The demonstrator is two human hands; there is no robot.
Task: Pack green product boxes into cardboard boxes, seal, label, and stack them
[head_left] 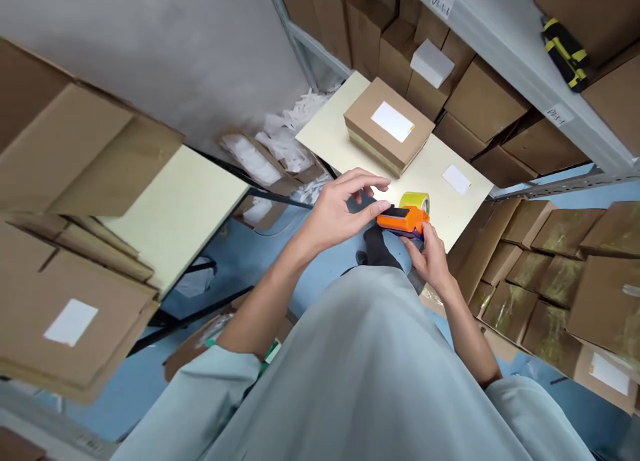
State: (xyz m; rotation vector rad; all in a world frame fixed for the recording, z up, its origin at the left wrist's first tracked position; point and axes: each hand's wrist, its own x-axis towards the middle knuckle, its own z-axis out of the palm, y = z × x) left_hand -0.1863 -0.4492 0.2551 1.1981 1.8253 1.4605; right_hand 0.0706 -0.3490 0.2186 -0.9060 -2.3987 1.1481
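Observation:
In my right hand [431, 258] is an orange tape dispenser [400, 222] with a black front part, gripped from its right side. A yellow roll of tape [411, 199] shows just behind the orange body and seems to be fitted in it. My left hand [345, 206] is open, fingers apart and curved, its thumb tip at the black front end of the dispenser. Whether the thumb touches it is hard to tell. Beyond both hands, a closed cardboard box [367, 131] with a white label [393, 121] stands on a pale table [327, 131].
Another white label [456, 179] lies on the pale table. Stacked boxes [550, 248] stand at right, and a metal shelf [500, 54] with boxes at the back. Large cartons [30, 274] rest on a left table [200, 201]. A black-and-yellow tool [565, 53] lies on the shelf.

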